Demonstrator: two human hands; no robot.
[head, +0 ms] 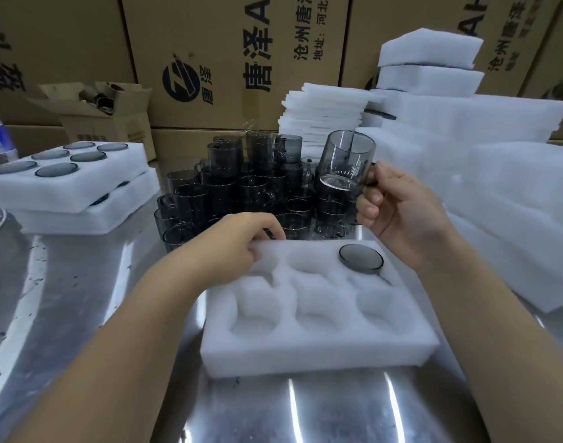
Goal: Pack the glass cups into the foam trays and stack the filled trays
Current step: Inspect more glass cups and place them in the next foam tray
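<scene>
The right hand holds 1 glass cup by its handle. The fingers are curled round the handle and the thumb is on top. The cup is up in the air, over the far right corner of the foam tray. It leans a bit, with its open mouth up and its thick bottom down.

The left hand is on the far left corner of the tray. Its fingers curl over the far edge and grip the foam.

The tray lies in the middle of the worktop, with its long side going left to right. It has 6 holes in 2 rows of 3. Only the far right hole is full. The packed cup sits there bottom up. The nearest free hole is the far middle hole. It lies down and to the left of the held cup. I think the cup must be turned over first, so it goes in mouth down like the packed cup. The right hand is the nearer hand for this.

Behind the tray is a big pile of dark cups. At the left edge of the worktop, 2 filled trays sit 1 on top of the other. The worktop is shiny metal. Spare foam is piled at the right, and cardboard boxes fill the back.
</scene>
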